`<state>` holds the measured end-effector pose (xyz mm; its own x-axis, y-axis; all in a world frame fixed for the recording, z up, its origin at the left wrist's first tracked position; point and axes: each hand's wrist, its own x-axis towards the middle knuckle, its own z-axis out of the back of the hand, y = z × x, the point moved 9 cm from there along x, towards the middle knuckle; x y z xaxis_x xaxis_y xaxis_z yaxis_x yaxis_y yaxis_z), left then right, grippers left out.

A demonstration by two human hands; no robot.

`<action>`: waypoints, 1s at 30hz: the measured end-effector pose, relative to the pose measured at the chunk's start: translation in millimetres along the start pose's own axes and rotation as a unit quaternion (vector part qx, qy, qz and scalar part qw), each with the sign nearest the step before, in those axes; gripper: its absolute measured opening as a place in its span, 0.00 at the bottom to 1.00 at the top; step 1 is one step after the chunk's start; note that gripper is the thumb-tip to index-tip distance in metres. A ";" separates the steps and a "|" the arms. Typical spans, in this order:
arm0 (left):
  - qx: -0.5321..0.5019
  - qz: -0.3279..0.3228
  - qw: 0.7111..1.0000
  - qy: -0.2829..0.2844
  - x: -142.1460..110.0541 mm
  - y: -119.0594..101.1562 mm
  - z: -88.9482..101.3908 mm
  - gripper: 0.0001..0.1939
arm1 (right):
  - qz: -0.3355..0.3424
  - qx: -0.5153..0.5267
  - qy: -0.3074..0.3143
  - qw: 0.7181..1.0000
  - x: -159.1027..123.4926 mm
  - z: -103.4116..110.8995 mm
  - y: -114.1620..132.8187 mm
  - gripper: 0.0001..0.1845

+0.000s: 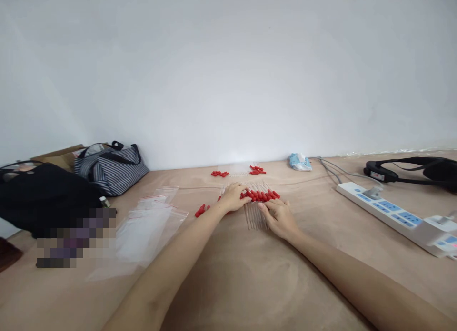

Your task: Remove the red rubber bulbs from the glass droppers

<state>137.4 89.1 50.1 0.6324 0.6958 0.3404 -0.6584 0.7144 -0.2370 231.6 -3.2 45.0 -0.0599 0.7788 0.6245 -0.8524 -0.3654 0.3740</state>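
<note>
A row of thin clear sticks with red ends [264,196] lies on the brown table; I cannot make out exactly what they are. Clear shafts point away from me above the red ends, and more clear shafts [254,217] point toward me below. My left hand [236,197] rests over the left part of the row, fingers stretched out onto the red ends. At the right lower side, my right hand [281,218] touches the row with thumb and fingers apart. Both hands partly hide the sticks. A few loose red pieces [202,210] lie left of my left wrist.
Clear zip bags [150,226] are spread at left, beside a striped bag [112,167] and a black bag [50,195]. More red-ended sticks [257,170] lie near the wall. A blue-white packet [300,161], power strip [385,212] and black headset [410,171] are at right.
</note>
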 end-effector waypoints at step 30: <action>-0.484 0.135 0.864 -0.021 -129.7 20.6 23.9 0.11 | 0.207 -0.015 0.027 0.978 -12.7 -7.6 50.1 0.16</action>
<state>32.2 11.8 22.8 0.4808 0.8578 0.1817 -0.1171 0.2681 -0.9562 185.7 -27.5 50.6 -0.4301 0.5933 0.6804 -0.7636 -0.6411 0.0764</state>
